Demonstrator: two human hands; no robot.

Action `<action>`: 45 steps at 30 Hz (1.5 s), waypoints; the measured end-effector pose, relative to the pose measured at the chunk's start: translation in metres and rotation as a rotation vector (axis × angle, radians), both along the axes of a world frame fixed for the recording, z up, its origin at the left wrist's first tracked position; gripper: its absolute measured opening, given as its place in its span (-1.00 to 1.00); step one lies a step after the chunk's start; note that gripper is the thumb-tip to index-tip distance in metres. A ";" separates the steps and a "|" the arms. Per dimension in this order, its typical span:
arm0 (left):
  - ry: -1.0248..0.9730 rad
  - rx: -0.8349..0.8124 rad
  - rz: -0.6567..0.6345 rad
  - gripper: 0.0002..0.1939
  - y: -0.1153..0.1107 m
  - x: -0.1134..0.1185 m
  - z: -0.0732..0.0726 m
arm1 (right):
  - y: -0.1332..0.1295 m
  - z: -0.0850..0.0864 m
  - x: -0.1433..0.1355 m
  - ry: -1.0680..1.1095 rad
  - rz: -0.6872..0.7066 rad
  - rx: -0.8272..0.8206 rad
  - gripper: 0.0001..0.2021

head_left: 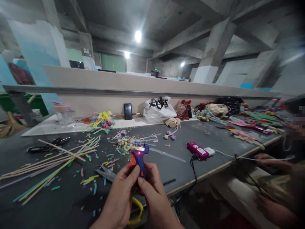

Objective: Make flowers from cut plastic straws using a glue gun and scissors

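In the middle of the view, a purple glue gun (140, 159) with an orange tip and a small red light is between my two hands. A long clear glue stick (166, 154) runs out of its right end. Against the handle's left side closes my left hand (122, 192), its thumb up along the grip. My right hand (156, 194) grips the handle from the right. Just left of the hands, grey metal blades (106, 173) lie on the table. Beneath them shows a yellow loop (137, 213), partly hidden.
Fuzzy craft stems (59, 157) and cut scraps cover the table's left. Behind lie a pile of small pieces (125, 143), a phone (128, 111) and a white bag (158, 109). A magenta power strip (197, 150) with cables sits right. Another person's hand (274, 160) is at the right edge.
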State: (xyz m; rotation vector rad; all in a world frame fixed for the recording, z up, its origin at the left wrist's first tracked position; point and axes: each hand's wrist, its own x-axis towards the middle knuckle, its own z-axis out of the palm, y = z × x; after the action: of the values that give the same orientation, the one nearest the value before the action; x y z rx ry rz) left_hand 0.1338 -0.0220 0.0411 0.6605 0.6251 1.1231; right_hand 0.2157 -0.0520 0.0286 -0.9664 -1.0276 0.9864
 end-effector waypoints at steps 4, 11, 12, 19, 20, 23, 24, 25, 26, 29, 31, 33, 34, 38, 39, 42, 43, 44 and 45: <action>-0.044 0.006 0.007 -0.77 0.000 -0.002 -0.004 | 0.000 -0.006 -0.001 0.110 0.019 -0.031 -0.78; -0.045 0.019 -0.005 -0.80 -0.001 -0.002 -0.006 | 0.001 -0.008 0.000 0.196 0.108 -0.014 -0.72; -0.041 0.020 -0.002 -0.80 -0.001 -0.002 -0.006 | 0.001 -0.007 -0.001 0.195 0.118 -0.014 -0.71; -0.045 0.028 0.020 -0.78 -0.001 -0.004 -0.011 | 0.001 -0.009 -0.003 0.160 0.063 -0.033 -0.72; -0.048 0.026 0.025 -0.78 -0.001 -0.004 -0.011 | 0.001 -0.010 -0.004 0.156 0.062 -0.033 -0.72; -0.052 0.019 0.039 -0.78 0.000 -0.004 -0.011 | 0.003 -0.012 -0.005 0.153 0.076 -0.018 -0.71; -0.053 0.013 0.042 -0.78 0.001 -0.004 -0.011 | 0.003 -0.012 -0.005 0.156 0.085 -0.009 -0.71; -0.054 0.007 0.044 -0.78 0.001 -0.004 -0.011 | 0.003 -0.011 -0.006 0.160 0.092 -0.001 -0.71; -0.055 0.001 0.045 -0.77 0.002 -0.004 -0.011 | 0.003 -0.011 -0.006 0.162 0.098 0.004 -0.71; -0.055 -0.009 0.037 -0.74 0.004 -0.005 -0.011 | 0.003 -0.010 -0.007 0.148 0.104 0.006 -0.71; -0.056 -0.010 0.033 -0.73 0.004 -0.006 -0.012 | 0.003 -0.012 -0.007 0.129 0.098 0.008 -0.71; -0.055 -0.005 0.022 -0.73 0.005 -0.007 -0.014 | 0.003 -0.016 -0.006 0.119 0.085 0.012 -0.70; -0.052 -0.002 0.012 -0.73 0.006 -0.007 -0.015 | 0.004 -0.018 -0.006 0.113 0.074 0.010 -0.71; -0.015 0.029 -0.018 -0.74 0.007 -0.005 -0.020 | 0.005 -0.025 -0.005 0.041 -0.006 -0.008 -0.73; 0.002 0.037 -0.028 -0.74 0.007 -0.004 -0.021 | 0.005 -0.026 -0.005 0.016 -0.027 -0.013 -0.72; 0.033 0.037 -0.106 -0.73 0.007 -0.005 -0.023 | 0.006 -0.025 0.000 -0.024 -0.071 -0.039 -0.68; 0.037 0.026 -0.135 -0.72 0.007 -0.007 -0.023 | 0.006 -0.025 0.004 -0.025 -0.081 -0.047 -0.66; 0.047 0.007 -0.154 -0.70 0.008 -0.010 -0.024 | 0.006 -0.025 0.009 -0.023 -0.094 -0.054 -0.64; 0.062 -0.016 -0.154 -0.68 0.008 -0.014 -0.024 | 0.006 -0.026 0.015 -0.024 -0.110 -0.061 -0.63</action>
State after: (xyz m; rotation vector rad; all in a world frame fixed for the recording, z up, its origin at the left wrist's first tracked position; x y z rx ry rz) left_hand 0.1202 -0.0135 0.0173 0.7198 0.6252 0.9568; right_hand 0.2309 -0.0456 0.0030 -1.0759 -0.9588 0.9213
